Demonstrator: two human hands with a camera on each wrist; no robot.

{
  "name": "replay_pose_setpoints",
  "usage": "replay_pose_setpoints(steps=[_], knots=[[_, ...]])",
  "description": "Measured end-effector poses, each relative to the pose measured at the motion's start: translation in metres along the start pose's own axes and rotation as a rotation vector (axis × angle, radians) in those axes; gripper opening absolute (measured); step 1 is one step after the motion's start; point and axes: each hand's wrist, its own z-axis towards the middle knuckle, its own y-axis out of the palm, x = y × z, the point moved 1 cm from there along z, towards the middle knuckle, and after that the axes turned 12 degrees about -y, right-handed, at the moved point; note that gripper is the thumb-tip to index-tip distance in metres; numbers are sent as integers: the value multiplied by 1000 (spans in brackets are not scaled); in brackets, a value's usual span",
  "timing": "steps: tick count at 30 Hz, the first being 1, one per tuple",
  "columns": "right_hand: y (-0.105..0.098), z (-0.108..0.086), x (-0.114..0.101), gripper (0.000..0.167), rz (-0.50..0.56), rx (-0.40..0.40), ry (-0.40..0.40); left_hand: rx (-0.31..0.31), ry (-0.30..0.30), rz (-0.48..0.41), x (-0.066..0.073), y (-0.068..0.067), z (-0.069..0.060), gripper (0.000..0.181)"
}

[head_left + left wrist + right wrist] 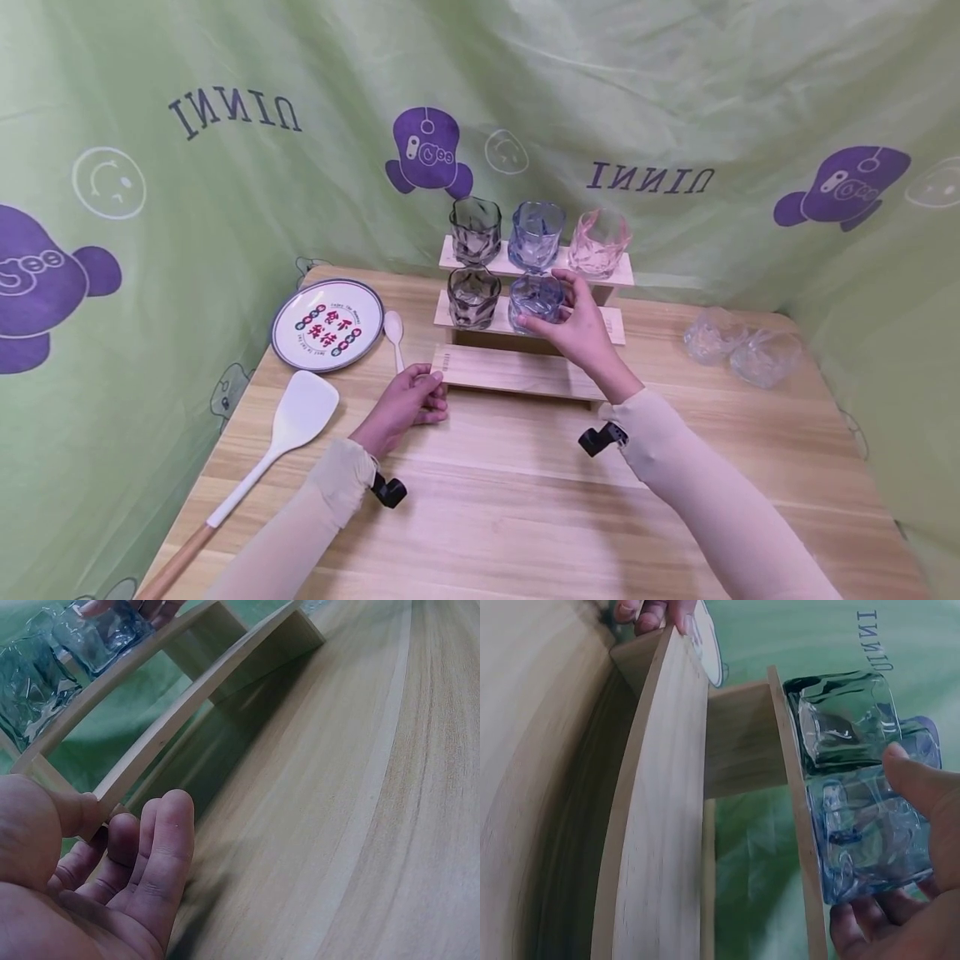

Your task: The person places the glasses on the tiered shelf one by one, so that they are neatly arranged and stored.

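A three-step wooden rack [517, 372] stands at the back of the table. My right hand [577, 329] grips a blue glass [536, 300] that sits on its middle step, thumb on one side and fingers on the other. Left of it on that step is a grey glass [473, 298]. The top step bears another grey glass [476, 232], a second blue glass [536, 236] and a pink glass [598, 243]. With thumb and fingers, my left hand [408, 404] pinches the left end of the lowest step, seen closely in the left wrist view.
Two clear glasses [765, 358] lie at the right of the table. On the left are a round plate [327, 325], a small white spoon [393, 337] and a white spatula [303, 408] with a wooden handle. Green printed curtain [525, 100] surrounds the table [487, 517].
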Motion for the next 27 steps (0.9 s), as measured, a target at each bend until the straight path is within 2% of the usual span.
replay_pose_setpoints(steps=[5, 8, 11, 13, 17, 20, 23, 27], knots=[[-11, -7, 4, 105, -2, -73, -6, 3, -3, -1, 1, -1, -2, 41], [-26, -16, 7, 104, 14, -123, -24, 0, -4, -1, 1, -1, -1, 39], [-47, -27, 12, 92, 36, -132, -70, -2, -7, -5, 0, -1, 0, 37], [-64, -36, 16, 80, 41, -103, -121, -8, -4, -4, 0, -1, 0, 37], [-103, -55, 27, 54, 74, 44, -244, -12, 1, -6, 0, -1, 0, 36], [-137, -69, 37, 44, 142, 196, -282, -7, 1, -2, 0, -2, 1, 36], [-173, -82, 52, 41, 199, 372, -246, -5, -4, 3, 0, -2, 1, 35], [-221, -97, 74, 46, 222, 598, -110, -12, -6, 2, -1, -3, 2, 34]])
